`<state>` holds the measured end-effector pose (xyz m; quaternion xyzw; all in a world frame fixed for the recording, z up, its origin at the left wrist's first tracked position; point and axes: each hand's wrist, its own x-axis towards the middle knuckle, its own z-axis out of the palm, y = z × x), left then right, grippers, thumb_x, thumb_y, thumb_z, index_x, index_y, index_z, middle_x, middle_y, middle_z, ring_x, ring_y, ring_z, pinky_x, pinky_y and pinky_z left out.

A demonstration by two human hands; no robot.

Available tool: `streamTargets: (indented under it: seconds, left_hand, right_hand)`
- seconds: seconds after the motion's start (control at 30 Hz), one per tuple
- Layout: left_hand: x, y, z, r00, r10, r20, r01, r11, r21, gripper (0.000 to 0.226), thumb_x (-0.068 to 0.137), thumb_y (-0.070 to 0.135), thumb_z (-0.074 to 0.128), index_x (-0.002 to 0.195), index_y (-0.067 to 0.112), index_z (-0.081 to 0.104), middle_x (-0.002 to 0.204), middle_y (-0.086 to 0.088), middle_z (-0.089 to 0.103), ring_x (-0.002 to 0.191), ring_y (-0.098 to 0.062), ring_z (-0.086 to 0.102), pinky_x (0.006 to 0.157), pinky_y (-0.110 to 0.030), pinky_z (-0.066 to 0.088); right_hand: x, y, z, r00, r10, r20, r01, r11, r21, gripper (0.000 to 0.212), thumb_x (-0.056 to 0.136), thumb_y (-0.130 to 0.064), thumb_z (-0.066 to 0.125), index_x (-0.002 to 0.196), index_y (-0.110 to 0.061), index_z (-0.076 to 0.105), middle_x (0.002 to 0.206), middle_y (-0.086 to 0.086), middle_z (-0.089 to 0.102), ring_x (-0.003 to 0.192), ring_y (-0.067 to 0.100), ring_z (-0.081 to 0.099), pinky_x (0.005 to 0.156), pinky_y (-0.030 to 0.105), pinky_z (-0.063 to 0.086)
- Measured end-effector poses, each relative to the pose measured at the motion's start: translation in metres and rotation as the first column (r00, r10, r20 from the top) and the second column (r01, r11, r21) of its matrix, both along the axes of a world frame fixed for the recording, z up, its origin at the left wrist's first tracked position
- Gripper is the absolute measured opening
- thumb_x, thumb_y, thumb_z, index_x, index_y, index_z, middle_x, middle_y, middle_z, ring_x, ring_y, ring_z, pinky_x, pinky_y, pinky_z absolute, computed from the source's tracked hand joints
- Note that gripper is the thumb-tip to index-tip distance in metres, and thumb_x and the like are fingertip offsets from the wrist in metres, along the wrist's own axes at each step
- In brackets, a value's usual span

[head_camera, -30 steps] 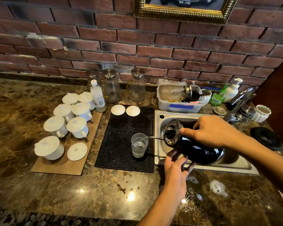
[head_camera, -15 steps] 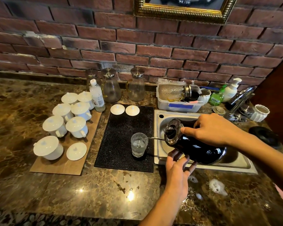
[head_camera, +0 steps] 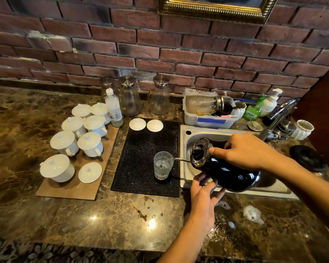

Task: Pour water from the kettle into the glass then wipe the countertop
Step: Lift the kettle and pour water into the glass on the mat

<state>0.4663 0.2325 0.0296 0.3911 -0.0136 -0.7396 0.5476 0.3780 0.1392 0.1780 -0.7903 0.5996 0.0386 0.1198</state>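
Your right hand (head_camera: 243, 150) is clamped around the black kettle (head_camera: 226, 173), tilted over the sink (head_camera: 184, 133), its thin spout reaching left into the glass (head_camera: 162, 165). The glass stands upright on the black mat (head_camera: 141, 158), partly filled. Your left hand (head_camera: 204, 192) sits open under the kettle's body, fingers spread. Foam patches (head_camera: 253, 214) lie on the bench (head_camera: 103, 221).

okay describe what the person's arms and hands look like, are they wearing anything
Both forearms are bare as far as the frame shows: no sleeves, gloves, watch or bracelet visible. The left hand and right hand show no rings that I can make out. Nails look short and unpainted.
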Motion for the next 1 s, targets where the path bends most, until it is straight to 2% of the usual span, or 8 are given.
streamTargets:
  seconds: [0.17, 0.3, 0.47, 0.5, 0.6, 0.7, 0.9, 1.0]
  left_hand:
    - [0.005, 0.002, -0.012, 0.997, -0.032, 0.068, 0.032, 0.999, -0.002, 0.033, 0.094, -0.005, 0.059, 0.121, 0.012, 0.059, 0.134, -0.016, 0.058, 0.119, -0.031, 0.065, 0.098, -0.052, 0.058]
    - [0.010, 0.004, -0.025, 0.987, -0.089, 0.133, 0.088, 0.996, 0.013, 0.036, 0.092, -0.001, 0.065, 0.123, 0.015, 0.060, 0.137, -0.016, 0.057, 0.115, -0.028, 0.066, 0.098, -0.051, 0.058]
    - [0.016, 0.006, -0.038, 0.974, -0.114, 0.197, 0.110, 0.993, 0.035, 0.065, 0.086, 0.009, 0.075, 0.145, 0.019, 0.050, 0.152, -0.011, 0.050, 0.101, -0.016, 0.074, 0.100, -0.049, 0.058]
    - [0.017, 0.006, -0.039, 0.971, -0.120, 0.208, 0.116, 0.993, 0.028, 0.064, 0.087, 0.008, 0.073, 0.146, 0.019, 0.050, 0.149, -0.009, 0.053, 0.100, -0.014, 0.074, 0.101, -0.048, 0.057]
    - [0.020, 0.009, -0.045, 0.956, -0.131, 0.261, 0.132, 0.991, 0.016, 0.056, 0.090, 0.005, 0.069, 0.142, 0.019, 0.053, 0.141, -0.005, 0.058, 0.114, -0.017, 0.068, 0.101, -0.044, 0.057]
    - [0.024, 0.009, -0.049, 0.929, -0.167, 0.329, 0.173, 0.985, 0.012, 0.047, 0.090, 0.004, 0.067, 0.133, 0.021, 0.060, 0.137, -0.005, 0.061, 0.122, -0.020, 0.064, 0.102, -0.045, 0.057]
    - [0.034, 0.013, -0.053, 0.879, -0.233, 0.417, 0.247, 0.969, 0.021, 0.046, 0.088, 0.006, 0.068, 0.131, 0.019, 0.059, 0.140, -0.007, 0.060, 0.122, -0.022, 0.064, 0.101, -0.041, 0.058]
    - [0.039, 0.017, -0.054, 0.862, -0.253, 0.440, 0.264, 0.964, 0.038, 0.038, 0.090, 0.003, 0.065, 0.123, 0.022, 0.062, 0.128, -0.004, 0.067, 0.116, -0.022, 0.068, 0.101, -0.042, 0.057]
  right_hand:
    - [-0.002, 0.007, -0.013, 0.999, -0.042, 0.014, 0.042, 0.999, 0.019, 0.070, 0.089, -0.069, 0.053, 0.047, -0.014, 0.042, 0.040, 0.001, 0.036, 0.046, 0.022, 0.044, 0.050, 0.034, 0.028]
    - [-0.005, 0.013, -0.025, 0.994, -0.078, 0.072, 0.075, 0.996, 0.040, 0.071, 0.090, -0.069, 0.053, 0.046, -0.016, 0.037, 0.038, 0.000, 0.029, 0.043, 0.021, 0.035, 0.049, 0.033, 0.023]
    - [-0.013, 0.021, -0.043, 0.983, -0.131, 0.130, 0.127, 0.991, 0.040, 0.070, 0.090, -0.068, 0.054, 0.046, -0.017, 0.037, 0.036, -0.001, 0.031, 0.040, 0.018, 0.037, 0.051, 0.034, 0.028]
    - [-0.015, 0.024, -0.047, 0.980, -0.139, 0.142, 0.135, 0.990, 0.039, 0.070, 0.091, -0.067, 0.054, 0.045, -0.017, 0.037, 0.034, -0.001, 0.030, 0.040, 0.018, 0.036, 0.051, 0.035, 0.028]
    - [-0.022, 0.032, -0.058, 0.970, -0.156, 0.185, 0.153, 0.988, 0.034, 0.069, 0.092, -0.066, 0.053, 0.046, -0.017, 0.038, 0.038, -0.001, 0.030, 0.041, 0.018, 0.033, 0.052, 0.036, 0.026]
    - [-0.028, 0.041, -0.071, 0.936, -0.188, 0.299, 0.179, 0.982, 0.058, 0.067, 0.092, -0.064, 0.055, 0.046, -0.018, 0.038, 0.043, -0.001, 0.031, 0.042, 0.014, 0.029, 0.050, 0.032, 0.023]
    - [-0.035, 0.059, -0.093, 0.866, -0.278, 0.417, 0.259, 0.960, 0.102, 0.066, 0.090, -0.065, 0.057, 0.047, -0.017, 0.042, 0.044, 0.000, 0.034, 0.042, 0.014, 0.032, 0.051, 0.032, 0.025]
    - [-0.035, 0.068, -0.101, 0.832, -0.309, 0.462, 0.279, 0.951, 0.133, 0.065, 0.091, -0.063, 0.058, 0.047, -0.017, 0.044, 0.044, -0.001, 0.034, 0.043, 0.015, 0.033, 0.050, 0.032, 0.026]
